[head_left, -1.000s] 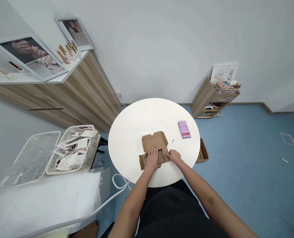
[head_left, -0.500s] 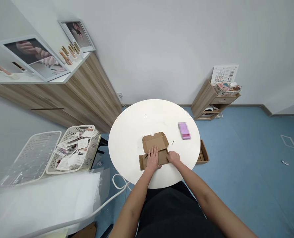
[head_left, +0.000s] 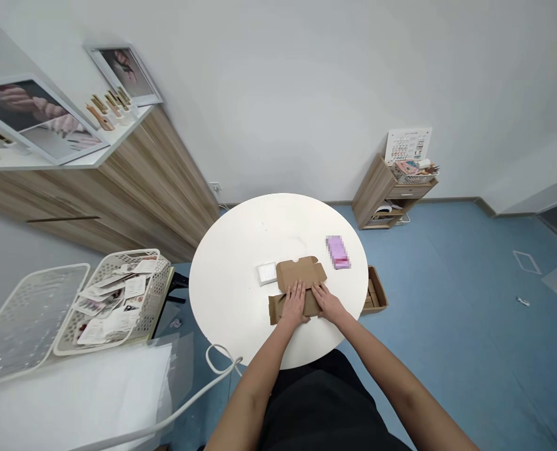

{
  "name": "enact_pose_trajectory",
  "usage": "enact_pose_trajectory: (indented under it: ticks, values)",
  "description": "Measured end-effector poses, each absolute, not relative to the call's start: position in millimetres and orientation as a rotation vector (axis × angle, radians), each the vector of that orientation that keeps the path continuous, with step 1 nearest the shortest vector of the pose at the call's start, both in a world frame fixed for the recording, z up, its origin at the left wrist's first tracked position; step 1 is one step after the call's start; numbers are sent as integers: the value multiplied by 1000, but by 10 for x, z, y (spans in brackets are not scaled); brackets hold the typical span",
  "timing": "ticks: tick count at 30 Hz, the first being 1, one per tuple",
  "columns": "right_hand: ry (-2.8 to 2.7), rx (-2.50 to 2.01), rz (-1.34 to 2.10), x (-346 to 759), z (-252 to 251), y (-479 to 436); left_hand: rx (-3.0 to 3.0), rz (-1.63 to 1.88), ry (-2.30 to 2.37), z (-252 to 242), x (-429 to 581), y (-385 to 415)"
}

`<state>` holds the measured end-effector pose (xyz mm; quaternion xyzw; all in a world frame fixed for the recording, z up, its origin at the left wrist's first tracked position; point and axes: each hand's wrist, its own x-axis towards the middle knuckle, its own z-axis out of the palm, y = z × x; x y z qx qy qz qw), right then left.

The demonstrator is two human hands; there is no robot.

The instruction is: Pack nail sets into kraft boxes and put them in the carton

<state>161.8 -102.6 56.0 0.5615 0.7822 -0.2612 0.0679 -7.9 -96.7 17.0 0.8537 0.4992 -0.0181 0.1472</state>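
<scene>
A brown cardboard box (head_left: 301,272), partly unfolded with its lid flap spread away from me, lies near the front of the round white table (head_left: 231,250). My left hand (head_left: 294,304) rests on its near part, fingers stretched forward. Beside it, my right hand (head_left: 327,302) lies on the right part of the cardboard with its fingers extended. Just left of the lid flap is a small white item (head_left: 266,273). A blurred purple packet (head_left: 338,252) sits toward the table's right side.
On the left, an open white basket (head_left: 114,300) holds cards and papers, near a white cable (head_left: 179,410). A cardboard box (head_left: 375,291) stands on the floor right of the table. Behind are a small wooden shelf (head_left: 370,194) and a wooden cabinet (head_left: 166,181).
My right hand has gone from gripping the box's right edge to lying spread on the cardboard. The white item now shows beside the box. The whole view has shifted slightly.
</scene>
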Motion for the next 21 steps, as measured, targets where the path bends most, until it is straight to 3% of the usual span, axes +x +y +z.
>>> enact_pose_trajectory:
  ticks: [13, 18, 21]
  values:
    - [2365, 1623, -870, 1697, 484, -886, 2405, 34, 1366, 422, -140, -973]
    - [2346, 1620, -872, 1696, 503, -884, 2017, 328, 1982, 673, -483, -1272]
    - [2340, 1616, -861, 1706, 504, -883, 1741, 127, 2105, 699, -526, -1462]
